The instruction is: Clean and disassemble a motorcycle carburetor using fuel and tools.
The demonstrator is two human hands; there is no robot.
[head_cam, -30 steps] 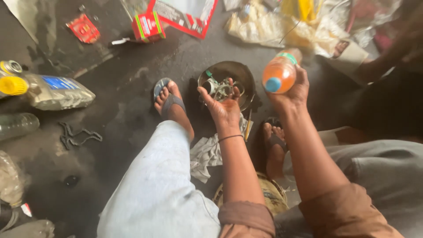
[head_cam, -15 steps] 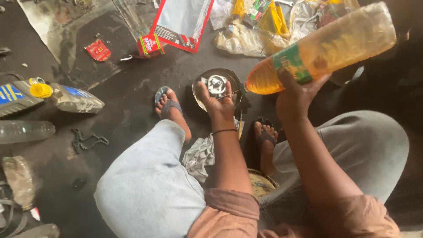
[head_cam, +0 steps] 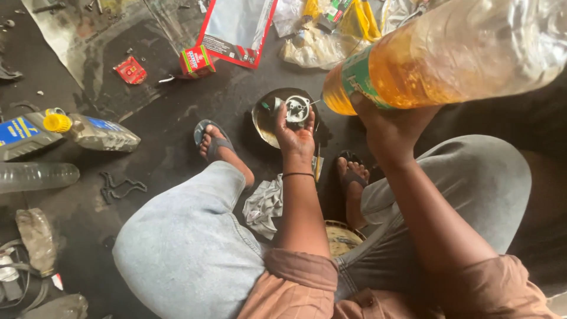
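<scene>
Over bowl [head_cam: 263, 118] | right hand [head_cam: 390, 127] | bottle [head_cam: 449, 53] lying sideways, neck lower-left

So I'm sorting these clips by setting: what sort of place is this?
Probably an informal repair workshop, worked on the ground. The left hand holds a small metal part over a dirty bowl, the right hand tilts a bottle of amber liquid, and an oil container lies on the stained dark floor.
</scene>
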